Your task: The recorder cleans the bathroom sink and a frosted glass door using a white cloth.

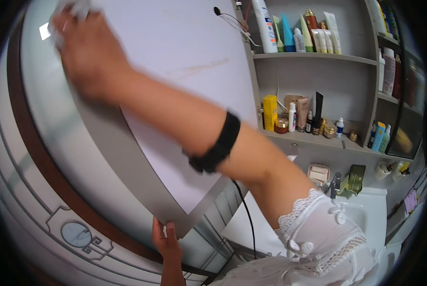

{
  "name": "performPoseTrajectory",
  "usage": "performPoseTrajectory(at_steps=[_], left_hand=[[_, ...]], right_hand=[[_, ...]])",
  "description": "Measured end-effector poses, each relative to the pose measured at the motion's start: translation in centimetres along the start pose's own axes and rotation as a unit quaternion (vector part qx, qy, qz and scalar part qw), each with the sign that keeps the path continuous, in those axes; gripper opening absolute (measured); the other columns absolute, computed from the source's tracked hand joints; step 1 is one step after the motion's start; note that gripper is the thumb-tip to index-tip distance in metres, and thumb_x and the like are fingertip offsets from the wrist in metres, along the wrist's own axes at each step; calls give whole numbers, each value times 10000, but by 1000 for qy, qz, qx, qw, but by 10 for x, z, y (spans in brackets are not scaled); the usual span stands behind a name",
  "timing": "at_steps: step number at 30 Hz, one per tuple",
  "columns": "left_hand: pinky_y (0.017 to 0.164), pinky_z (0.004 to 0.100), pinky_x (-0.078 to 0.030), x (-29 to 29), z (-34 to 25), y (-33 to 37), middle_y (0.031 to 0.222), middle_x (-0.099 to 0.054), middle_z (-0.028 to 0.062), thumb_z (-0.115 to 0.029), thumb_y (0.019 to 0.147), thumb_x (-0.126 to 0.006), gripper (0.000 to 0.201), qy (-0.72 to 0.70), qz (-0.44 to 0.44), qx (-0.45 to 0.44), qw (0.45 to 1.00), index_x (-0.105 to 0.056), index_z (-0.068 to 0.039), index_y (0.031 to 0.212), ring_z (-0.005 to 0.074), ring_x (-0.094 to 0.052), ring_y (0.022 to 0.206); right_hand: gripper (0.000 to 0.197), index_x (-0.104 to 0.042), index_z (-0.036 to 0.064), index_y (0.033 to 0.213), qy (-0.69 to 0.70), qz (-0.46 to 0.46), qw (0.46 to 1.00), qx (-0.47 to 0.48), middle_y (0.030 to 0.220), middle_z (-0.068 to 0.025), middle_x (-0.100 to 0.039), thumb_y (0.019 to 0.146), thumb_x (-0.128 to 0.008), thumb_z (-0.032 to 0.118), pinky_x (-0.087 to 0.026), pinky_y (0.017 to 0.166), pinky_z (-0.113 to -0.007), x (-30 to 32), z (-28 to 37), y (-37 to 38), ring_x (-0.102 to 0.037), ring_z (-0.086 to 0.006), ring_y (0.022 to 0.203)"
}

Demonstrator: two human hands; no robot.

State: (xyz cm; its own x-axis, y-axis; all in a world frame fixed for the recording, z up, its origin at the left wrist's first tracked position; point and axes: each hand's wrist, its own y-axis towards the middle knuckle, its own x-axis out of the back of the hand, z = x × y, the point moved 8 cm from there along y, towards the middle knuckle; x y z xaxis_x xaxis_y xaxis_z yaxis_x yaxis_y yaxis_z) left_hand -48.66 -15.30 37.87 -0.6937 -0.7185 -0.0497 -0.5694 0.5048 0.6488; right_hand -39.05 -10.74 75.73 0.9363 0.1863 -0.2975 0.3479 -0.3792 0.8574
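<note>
My right arm reaches up and left across an open cabinet door (175,47) with a pale inner panel and grey border. At the far upper left, my right hand (92,59) is closed on a whitish cloth (80,7), by the door's outer edge. The hand is slightly blurred, and the cloth's exact kind is hard to make out. Below, my left hand (167,240) grips the door's bottom corner, thumb and fingers around the edge. Faint brownish streaks (199,70) mark the pale panel.
Shelves (313,56) at the right carry several bottles, tubes and jars. Beneath them are a white washbasin (361,214), a tap (335,183) and a soap dish (319,173). A black strap (223,143) circles my right forearm; a black cable (248,214) hangs below.
</note>
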Motion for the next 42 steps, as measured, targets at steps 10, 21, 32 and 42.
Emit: performPoseTrajectory(at_steps=[10, 21, 32, 42], left_hand=[[977, 341, -316, 26, 32, -16, 1215, -471, 169, -425, 965, -272, 584, -48, -111, 39, 992, -398, 73, 1242, 224, -462, 1111], [802, 256, -377, 9, 10, -5, 959, -525, 54, -157, 927, -421, 319, 52, -84, 27, 995, -456, 34, 1180, 115, -459, 847], [905, 390, -320, 13, -1, -9, 1067, -549, 133, -287, 942, -440, 407, 276, -99, -55, 954, -478, 23, 1203, 267, -335, 1124], [994, 427, -229, 5, -8, -6, 922, -540, 102, -222, 943, -378, 412, 384, -30, -76, 920, -412, 40, 1259, 222, -490, 890]], right_hand=[[539, -491, 290, 1273, 50, 320, 945, -43, 720, -68, -501, 753, -599, 196, -402, 541, -323, 89, 137, -262, -471, -206, 644], [538, -288, 23, 1349, -240, 57, 909, -337, 1340, -214, -382, 853, -487, 95, -250, 1047, -451, 202, -162, -241, -369, -393, 1209], [543, -260, 34, 1366, -107, 152, 921, -343, 1391, -173, -328, 875, -468, 138, -121, 1089, -491, 174, -15, -348, -243, -345, 1324], [484, -293, 85, 1371, -240, 15, 878, -414, 1300, -224, -391, 912, -434, 145, -310, 989, -426, 262, -181, -359, -406, -382, 1140]])
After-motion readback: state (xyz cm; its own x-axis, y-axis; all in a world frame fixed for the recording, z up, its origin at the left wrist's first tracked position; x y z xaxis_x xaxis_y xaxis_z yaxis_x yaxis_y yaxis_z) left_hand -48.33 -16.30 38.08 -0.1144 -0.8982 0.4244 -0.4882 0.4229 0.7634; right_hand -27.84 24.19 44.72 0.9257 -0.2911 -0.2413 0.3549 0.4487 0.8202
